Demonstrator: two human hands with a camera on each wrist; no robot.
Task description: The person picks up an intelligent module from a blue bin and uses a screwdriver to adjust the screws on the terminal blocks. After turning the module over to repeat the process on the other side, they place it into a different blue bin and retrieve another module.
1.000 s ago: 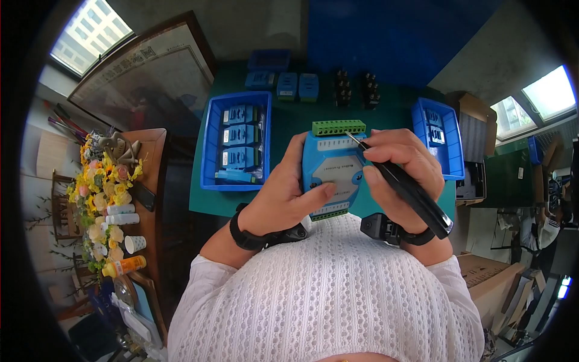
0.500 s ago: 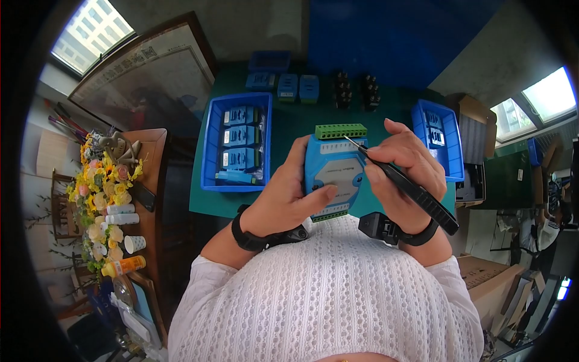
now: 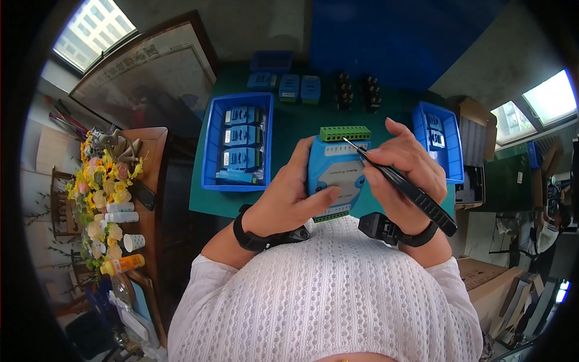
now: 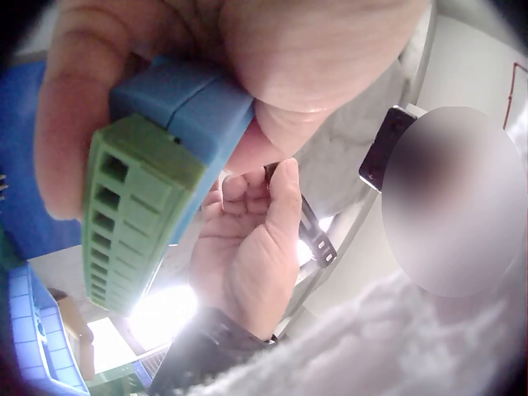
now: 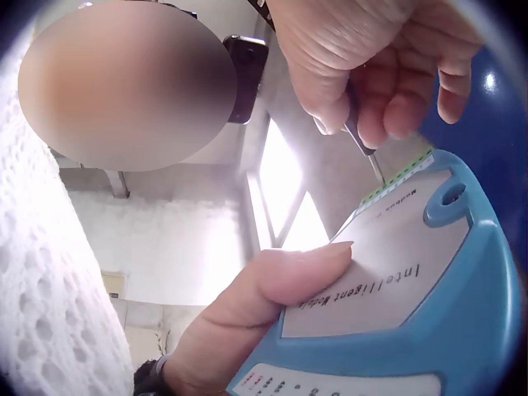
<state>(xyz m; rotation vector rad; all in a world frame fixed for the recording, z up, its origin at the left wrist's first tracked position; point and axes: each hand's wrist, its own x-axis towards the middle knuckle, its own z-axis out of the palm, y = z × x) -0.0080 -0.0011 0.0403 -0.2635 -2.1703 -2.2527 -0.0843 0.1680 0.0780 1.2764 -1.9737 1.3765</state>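
My left hand (image 3: 280, 202) grips a blue plastic module (image 3: 332, 175), with the thumb across its grey label face. The label reads "Intelligent Module" in the right wrist view. Along the module's far edge runs a green screw terminal block (image 3: 345, 133); its row of square openings faces the left wrist camera (image 4: 120, 223). My right hand (image 3: 410, 169) pinches a black-handled screwdriver (image 3: 416, 194) between thumb and fingers, one finger raised off it. The thin metal shaft (image 5: 377, 167) slants down to the terminal block, its tip right at the screw row.
On the green table, a blue bin (image 3: 208, 151) at left holds several similar modules, and another blue bin (image 3: 459, 151) stands at right. More modules (image 3: 300, 88) and two rows of black parts (image 3: 344, 92) lie at the back. A side table with flowers (image 3: 102, 205) is further left.
The module has shifted slightly right and toward my body. The screwdriver tip has moved left along the terminal block, its handle has turned, and one right finger has lifted away from it.
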